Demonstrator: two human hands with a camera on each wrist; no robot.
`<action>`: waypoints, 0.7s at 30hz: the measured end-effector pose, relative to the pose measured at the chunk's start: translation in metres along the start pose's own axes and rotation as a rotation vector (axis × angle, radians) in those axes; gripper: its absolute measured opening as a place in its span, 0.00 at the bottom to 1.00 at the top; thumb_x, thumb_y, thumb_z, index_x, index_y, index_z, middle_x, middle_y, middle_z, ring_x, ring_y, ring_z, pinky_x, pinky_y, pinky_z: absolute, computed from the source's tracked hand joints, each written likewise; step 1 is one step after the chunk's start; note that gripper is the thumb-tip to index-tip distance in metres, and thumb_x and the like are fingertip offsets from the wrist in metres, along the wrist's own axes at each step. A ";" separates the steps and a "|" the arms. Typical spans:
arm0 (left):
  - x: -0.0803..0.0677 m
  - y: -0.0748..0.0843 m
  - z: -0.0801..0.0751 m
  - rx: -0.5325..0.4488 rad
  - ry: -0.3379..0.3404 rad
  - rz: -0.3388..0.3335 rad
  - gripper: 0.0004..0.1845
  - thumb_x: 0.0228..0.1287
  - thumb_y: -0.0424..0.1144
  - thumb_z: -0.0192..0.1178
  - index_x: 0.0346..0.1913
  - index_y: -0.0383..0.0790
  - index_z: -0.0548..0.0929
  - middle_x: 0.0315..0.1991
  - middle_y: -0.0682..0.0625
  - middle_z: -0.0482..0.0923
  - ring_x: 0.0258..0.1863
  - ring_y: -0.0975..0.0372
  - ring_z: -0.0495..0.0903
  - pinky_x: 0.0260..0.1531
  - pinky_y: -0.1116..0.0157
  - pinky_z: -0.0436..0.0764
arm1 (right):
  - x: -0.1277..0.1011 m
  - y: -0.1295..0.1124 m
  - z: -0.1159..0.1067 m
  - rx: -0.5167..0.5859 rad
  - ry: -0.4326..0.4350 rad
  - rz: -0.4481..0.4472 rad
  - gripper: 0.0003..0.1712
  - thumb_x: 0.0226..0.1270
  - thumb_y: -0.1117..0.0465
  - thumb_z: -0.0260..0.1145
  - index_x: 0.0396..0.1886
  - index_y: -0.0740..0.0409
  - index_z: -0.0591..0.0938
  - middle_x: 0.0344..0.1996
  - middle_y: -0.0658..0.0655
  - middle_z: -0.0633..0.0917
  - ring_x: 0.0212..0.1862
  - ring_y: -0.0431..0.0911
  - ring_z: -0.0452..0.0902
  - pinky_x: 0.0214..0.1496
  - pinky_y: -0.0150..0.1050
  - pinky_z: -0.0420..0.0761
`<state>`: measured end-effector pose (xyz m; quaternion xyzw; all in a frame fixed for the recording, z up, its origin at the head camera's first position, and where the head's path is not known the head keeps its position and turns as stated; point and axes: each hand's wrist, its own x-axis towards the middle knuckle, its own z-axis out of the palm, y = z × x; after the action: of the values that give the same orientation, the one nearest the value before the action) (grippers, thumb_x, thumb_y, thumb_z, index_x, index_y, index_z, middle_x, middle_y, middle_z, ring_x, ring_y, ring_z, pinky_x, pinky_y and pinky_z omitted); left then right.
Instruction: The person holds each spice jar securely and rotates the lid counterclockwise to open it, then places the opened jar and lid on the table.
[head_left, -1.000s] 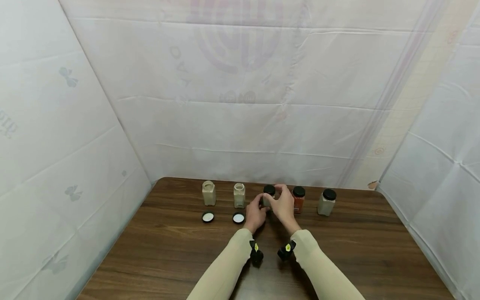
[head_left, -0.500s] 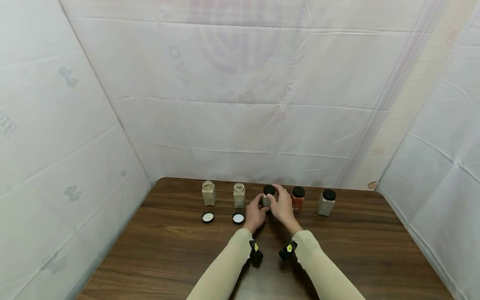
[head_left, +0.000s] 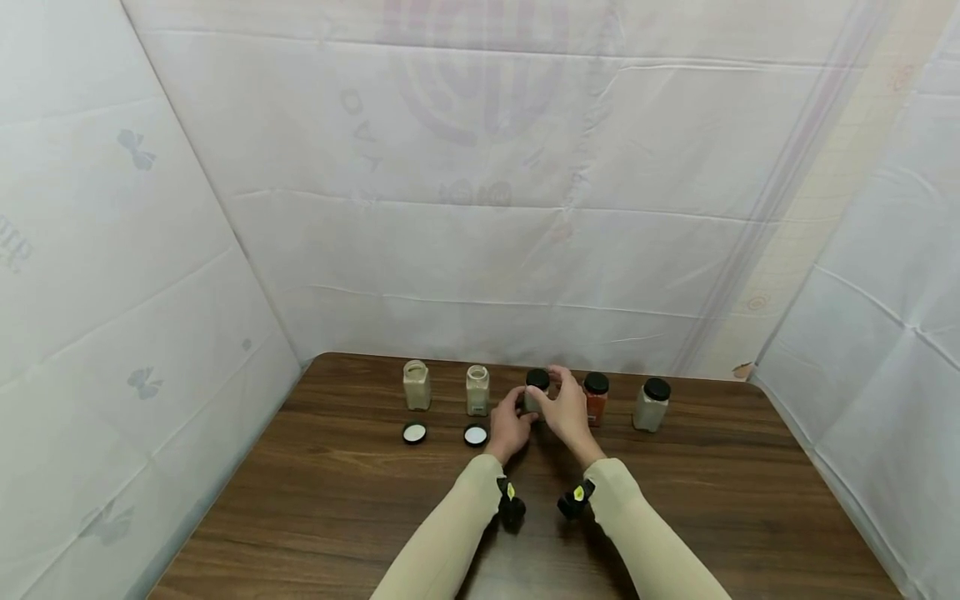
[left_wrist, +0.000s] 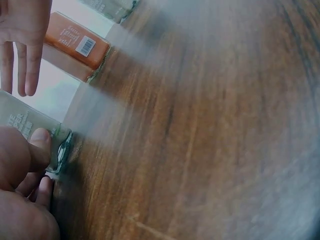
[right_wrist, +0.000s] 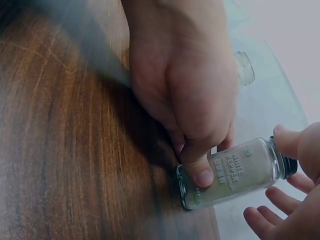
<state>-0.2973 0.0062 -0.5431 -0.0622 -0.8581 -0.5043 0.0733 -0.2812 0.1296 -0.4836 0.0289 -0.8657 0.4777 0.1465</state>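
Note:
A glass white pepper jar [right_wrist: 235,175] with a black lid [head_left: 537,379] stands on the table between my hands. My left hand [head_left: 510,425] grips its lower part, thumb pressed on the labelled side near the base, as the right wrist view shows. At the top, my right hand [head_left: 567,412] holds the lid between thumb and forefinger. Its other fingers [left_wrist: 33,70] extend loosely beside the jar in the left wrist view. Just right of this hand stands a lidded jar of orange-red powder [head_left: 596,408].
Two uncapped jars of pale powder [head_left: 416,387] [head_left: 477,393] stand to the left, each with a black lid [head_left: 414,432] lying white side up before it. Another capped jar [head_left: 651,408] is at the right. White sheeting [head_left: 480,250] hangs behind the wooden table [head_left: 337,500].
The right hand's thumb and forefinger have shifted around the lid and back, turning slightly at the wrist. The left hand and the white pepper jar stay in place.

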 end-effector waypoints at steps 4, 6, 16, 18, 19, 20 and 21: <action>-0.001 0.002 -0.003 -0.022 -0.013 -0.020 0.27 0.66 0.31 0.69 0.68 0.39 0.77 0.64 0.38 0.78 0.59 0.43 0.81 0.57 0.52 0.83 | 0.001 0.001 0.001 -0.010 0.014 0.024 0.31 0.68 0.55 0.75 0.64 0.62 0.75 0.60 0.66 0.81 0.58 0.61 0.79 0.54 0.58 0.82; -0.002 0.003 -0.004 -0.035 -0.019 -0.026 0.28 0.67 0.31 0.69 0.68 0.39 0.77 0.65 0.37 0.78 0.60 0.43 0.81 0.57 0.51 0.83 | 0.001 0.001 0.002 -0.015 0.015 0.035 0.30 0.67 0.54 0.75 0.63 0.61 0.75 0.59 0.67 0.81 0.55 0.61 0.80 0.53 0.57 0.82; -0.001 0.002 -0.004 -0.085 -0.043 -0.050 0.28 0.69 0.30 0.66 0.70 0.37 0.75 0.64 0.35 0.78 0.62 0.43 0.79 0.59 0.52 0.82 | 0.003 0.004 0.004 -0.023 -0.039 -0.004 0.26 0.74 0.62 0.67 0.68 0.64 0.75 0.62 0.69 0.79 0.64 0.64 0.74 0.63 0.62 0.77; 0.001 0.002 -0.004 -0.090 -0.046 -0.057 0.28 0.68 0.30 0.67 0.71 0.37 0.75 0.64 0.35 0.77 0.62 0.43 0.79 0.59 0.52 0.82 | 0.004 0.004 0.004 -0.030 -0.054 -0.013 0.26 0.75 0.64 0.65 0.69 0.64 0.74 0.63 0.69 0.78 0.65 0.65 0.73 0.64 0.62 0.76; 0.002 0.001 -0.004 -0.092 -0.049 -0.066 0.29 0.68 0.30 0.67 0.71 0.37 0.75 0.65 0.35 0.77 0.62 0.43 0.79 0.59 0.52 0.82 | 0.004 0.003 0.004 -0.034 -0.063 -0.012 0.26 0.76 0.64 0.65 0.70 0.64 0.73 0.64 0.69 0.78 0.65 0.65 0.73 0.64 0.62 0.76; 0.002 0.001 -0.004 -0.090 -0.049 -0.069 0.29 0.68 0.30 0.67 0.70 0.37 0.75 0.65 0.36 0.77 0.62 0.43 0.79 0.59 0.52 0.82 | 0.004 0.003 0.003 -0.035 -0.073 -0.010 0.28 0.76 0.63 0.65 0.72 0.63 0.72 0.64 0.69 0.77 0.66 0.65 0.73 0.64 0.62 0.76; 0.002 0.001 -0.004 -0.085 -0.048 -0.068 0.29 0.68 0.30 0.68 0.70 0.37 0.75 0.65 0.36 0.77 0.62 0.43 0.79 0.58 0.53 0.82 | 0.004 0.002 0.003 -0.031 -0.081 -0.006 0.29 0.76 0.62 0.65 0.73 0.63 0.71 0.65 0.69 0.77 0.66 0.64 0.73 0.64 0.62 0.76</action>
<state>-0.2986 0.0030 -0.5400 -0.0484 -0.8390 -0.5411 0.0328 -0.2860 0.1291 -0.4859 0.0486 -0.8782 0.4622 0.1133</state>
